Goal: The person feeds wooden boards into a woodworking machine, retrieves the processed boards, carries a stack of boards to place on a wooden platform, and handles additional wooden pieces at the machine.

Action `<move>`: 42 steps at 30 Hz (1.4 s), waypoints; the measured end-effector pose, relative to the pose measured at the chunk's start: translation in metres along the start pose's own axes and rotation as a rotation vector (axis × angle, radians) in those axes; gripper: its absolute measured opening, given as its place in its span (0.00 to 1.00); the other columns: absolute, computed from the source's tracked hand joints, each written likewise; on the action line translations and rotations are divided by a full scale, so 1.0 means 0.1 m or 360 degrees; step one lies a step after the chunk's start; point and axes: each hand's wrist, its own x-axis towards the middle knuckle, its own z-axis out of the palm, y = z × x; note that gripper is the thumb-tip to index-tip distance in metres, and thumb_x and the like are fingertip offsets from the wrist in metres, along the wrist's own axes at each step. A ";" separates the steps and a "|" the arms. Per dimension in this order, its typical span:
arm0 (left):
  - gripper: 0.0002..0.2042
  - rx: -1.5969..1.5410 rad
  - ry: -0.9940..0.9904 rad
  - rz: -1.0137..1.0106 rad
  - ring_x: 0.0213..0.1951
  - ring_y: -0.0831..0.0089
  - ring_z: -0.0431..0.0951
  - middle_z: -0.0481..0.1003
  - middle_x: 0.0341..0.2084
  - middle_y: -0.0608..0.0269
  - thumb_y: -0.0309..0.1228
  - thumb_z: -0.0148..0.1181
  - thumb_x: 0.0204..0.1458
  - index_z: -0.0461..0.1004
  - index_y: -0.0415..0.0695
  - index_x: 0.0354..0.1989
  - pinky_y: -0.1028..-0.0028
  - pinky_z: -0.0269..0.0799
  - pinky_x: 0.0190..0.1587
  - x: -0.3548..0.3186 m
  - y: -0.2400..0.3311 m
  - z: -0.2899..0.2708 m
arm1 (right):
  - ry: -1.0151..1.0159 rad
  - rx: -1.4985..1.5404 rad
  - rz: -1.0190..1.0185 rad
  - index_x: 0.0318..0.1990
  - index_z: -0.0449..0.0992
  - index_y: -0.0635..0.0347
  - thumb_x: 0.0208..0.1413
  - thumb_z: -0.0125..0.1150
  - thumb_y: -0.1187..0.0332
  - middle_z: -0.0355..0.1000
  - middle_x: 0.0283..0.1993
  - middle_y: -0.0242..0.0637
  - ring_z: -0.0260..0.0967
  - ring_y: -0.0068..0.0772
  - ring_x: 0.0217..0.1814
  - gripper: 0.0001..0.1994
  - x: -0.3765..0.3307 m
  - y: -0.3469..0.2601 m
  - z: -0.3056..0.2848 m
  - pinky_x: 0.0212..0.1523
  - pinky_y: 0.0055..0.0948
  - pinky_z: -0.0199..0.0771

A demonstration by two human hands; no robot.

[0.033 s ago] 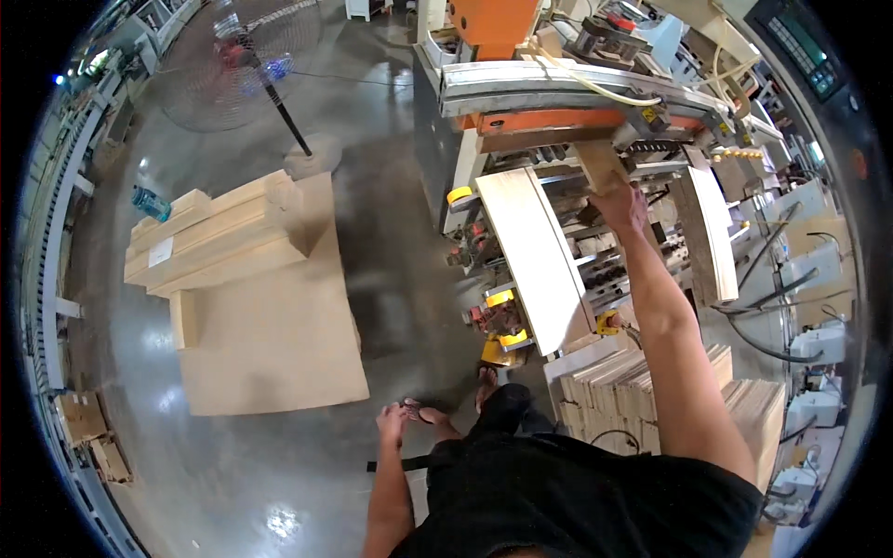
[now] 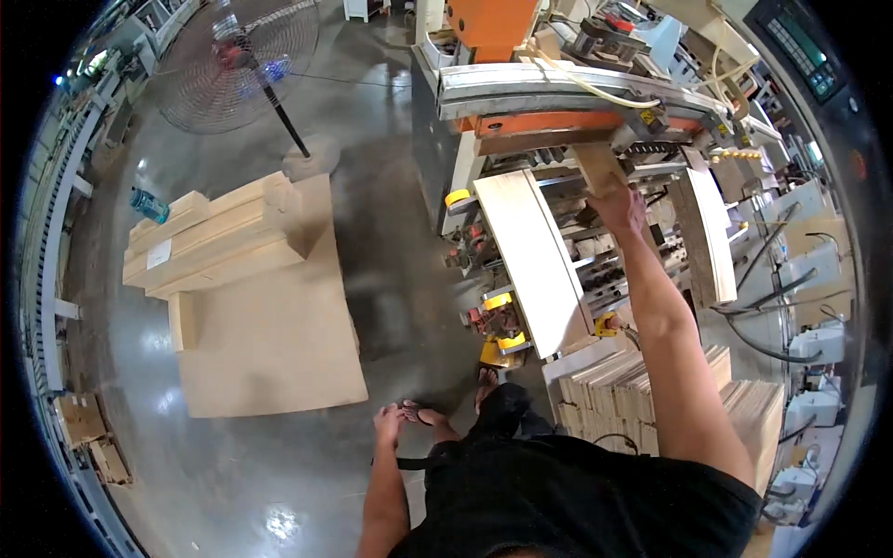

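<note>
Pale wood fills your reach: your right hand [image 2: 619,209] is stretched out to the orange machine [image 2: 521,56], its fingers closed on a small wooden block [image 2: 598,167] held at the machine's feed, just beside a long curved wooden panel [image 2: 535,260]. Your left hand [image 2: 389,423] hangs loosely curled and holds nothing, low by your hip, above the shiny floor [image 2: 391,232]. Stacked wooden pieces [image 2: 605,391] sit below your right arm.

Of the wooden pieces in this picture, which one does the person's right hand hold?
The small wooden block up at the orange machine; the right hand grips its lower end. The other pieces lie untouched.
</note>
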 end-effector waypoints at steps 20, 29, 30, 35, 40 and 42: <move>0.15 0.0543 -0.0064 -0.0128 0.32 0.76 0.77 0.77 0.35 0.64 0.41 0.54 0.55 0.72 0.45 0.45 0.74 0.68 0.30 0.08 0.53 0.31 | -0.0048 -0.0074 -0.0049 0.59 0.66 0.36 0.37 0.68 0.47 0.63 0.60 0.46 0.54 0.45 0.66 0.36 -0.16 -0.15 -0.34 0.66 0.52 0.45; 0.14 0.0424 0.0103 -0.0023 0.25 0.75 0.76 0.77 0.28 0.64 0.39 0.56 0.54 0.73 0.42 0.42 0.78 0.66 0.22 -0.22 0.19 0.15 | -0.0057 -0.0190 -0.0108 0.65 0.59 0.41 0.39 0.67 0.43 0.62 0.61 0.51 0.53 0.50 0.67 0.43 -0.05 0.05 -0.22 0.68 0.50 0.44; 0.14 0.0402 0.0127 -0.0010 0.25 0.75 0.76 0.77 0.28 0.64 0.39 0.56 0.54 0.73 0.42 0.42 0.78 0.66 0.22 -0.27 0.09 0.11 | -0.0053 -0.0172 -0.0135 0.65 0.59 0.41 0.39 0.67 0.43 0.62 0.61 0.51 0.53 0.50 0.67 0.43 -0.04 0.03 -0.22 0.68 0.50 0.44; 0.13 0.0552 0.0276 -0.0190 0.20 0.74 0.74 0.76 0.23 0.62 0.36 0.58 0.53 0.73 0.39 0.40 0.75 0.65 0.19 -0.52 -0.24 -0.01 | -0.0059 0.0015 -0.0123 0.65 0.60 0.43 0.36 0.67 0.41 0.56 0.64 0.55 0.52 0.55 0.67 0.45 -0.05 0.00 -0.19 0.69 0.55 0.41; 0.14 0.0295 0.0225 -0.0141 0.21 0.73 0.74 0.75 0.22 0.61 0.36 0.59 0.52 0.73 0.36 0.38 0.73 0.66 0.19 -0.68 -0.51 0.11 | -0.0010 0.0114 -0.0153 0.63 0.62 0.44 0.35 0.67 0.39 0.55 0.65 0.56 0.49 0.57 0.69 0.44 -0.06 0.03 -0.21 0.69 0.55 0.41; 0.14 0.0112 0.0212 -0.0071 0.21 0.73 0.75 0.75 0.22 0.60 0.36 0.59 0.52 0.73 0.36 0.38 0.72 0.67 0.21 -0.71 -0.66 0.17 | -0.0070 0.0088 -0.0118 0.62 0.64 0.45 0.36 0.66 0.38 0.51 0.67 0.56 0.48 0.58 0.69 0.44 -0.08 0.03 -0.23 0.69 0.55 0.41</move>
